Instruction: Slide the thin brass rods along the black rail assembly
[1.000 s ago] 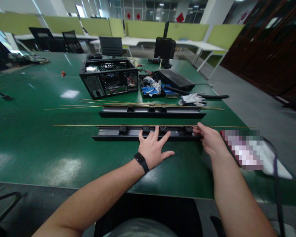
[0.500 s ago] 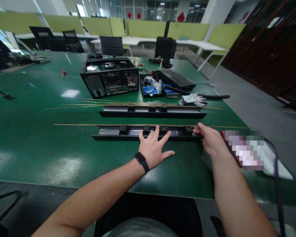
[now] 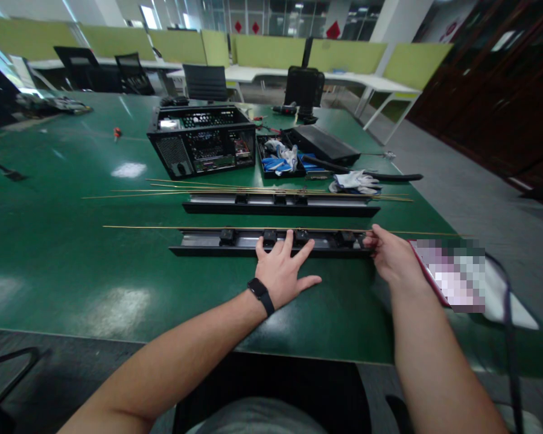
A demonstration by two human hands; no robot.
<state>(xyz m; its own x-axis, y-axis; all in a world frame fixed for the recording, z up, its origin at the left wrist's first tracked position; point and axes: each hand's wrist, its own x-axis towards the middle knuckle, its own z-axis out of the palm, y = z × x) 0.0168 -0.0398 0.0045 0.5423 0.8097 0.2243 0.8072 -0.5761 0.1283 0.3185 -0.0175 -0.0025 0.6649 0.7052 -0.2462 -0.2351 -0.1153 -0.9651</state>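
Observation:
A long black channel (image 3: 217,251) with a silvery inside lies before me, several small black blocks (image 3: 227,236) standing in it. My left hand (image 3: 281,274), wearing a black watch, rests flat with spread fingers over the channel's middle, fingertips by two of the blocks. Along the channel's far edge runs a thin brass-coloured rod (image 3: 136,227), sticking out past both ends. At the channel's right end my right hand (image 3: 389,253) pinches this rod between thumb and fingers; the exact contact is partly hidden. Behind lies a second black channel (image 3: 280,209) with several similar rods (image 3: 117,194) across it.
An open computer case (image 3: 203,144) stands at the back of the green table (image 3: 72,253). Beside it are a tray (image 3: 260,163) of blue-white gloves, a flat black box (image 3: 323,144), and another glove (image 3: 355,181). A blurred red-edged item (image 3: 450,277) lies at right.
My right hand has moved slightly to the right, and the near rod has shifted the same way. The left hand and channel have stayed in place.

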